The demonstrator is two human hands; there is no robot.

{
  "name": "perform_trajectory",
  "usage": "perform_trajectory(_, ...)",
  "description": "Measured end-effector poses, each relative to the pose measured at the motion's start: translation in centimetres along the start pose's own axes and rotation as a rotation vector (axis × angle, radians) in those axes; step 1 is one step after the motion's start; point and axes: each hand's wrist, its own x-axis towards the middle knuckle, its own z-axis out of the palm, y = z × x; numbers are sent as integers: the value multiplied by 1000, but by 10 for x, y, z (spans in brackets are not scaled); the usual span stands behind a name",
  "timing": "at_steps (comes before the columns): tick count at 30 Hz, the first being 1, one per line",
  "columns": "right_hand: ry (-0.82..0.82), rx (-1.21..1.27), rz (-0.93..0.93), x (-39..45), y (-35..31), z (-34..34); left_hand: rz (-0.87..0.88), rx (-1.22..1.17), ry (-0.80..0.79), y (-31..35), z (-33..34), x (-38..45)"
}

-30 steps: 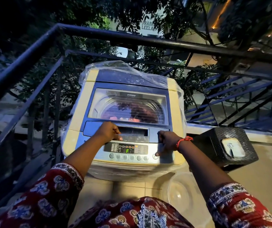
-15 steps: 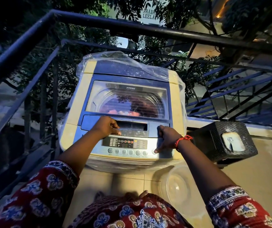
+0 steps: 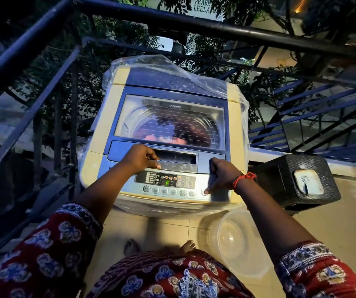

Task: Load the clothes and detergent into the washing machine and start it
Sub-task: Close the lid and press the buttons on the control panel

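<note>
clothes sit inside the closed washing machine, display lit. my left hand rests curled, grasping nothing; my right hand thumbs the rightmost button. starting remains; detergent unseen.

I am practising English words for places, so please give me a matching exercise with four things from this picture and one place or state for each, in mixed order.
Things:
1. right hand
2. left hand
3. clear plastic tub
4. clothes

Places or states:
a. on the floor tiles, right of the washing machine
b. behind the closed glass lid
c. thumb on the rightmost panel button
d. resting by the lid's handle recess

Pairs: 1-c, 2-d, 3-a, 4-b
</note>
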Motion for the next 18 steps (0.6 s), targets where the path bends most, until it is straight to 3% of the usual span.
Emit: perform_trajectory(18,-2,36,15,-1,-1,0,-8,-7,-16,-1,0,-1)
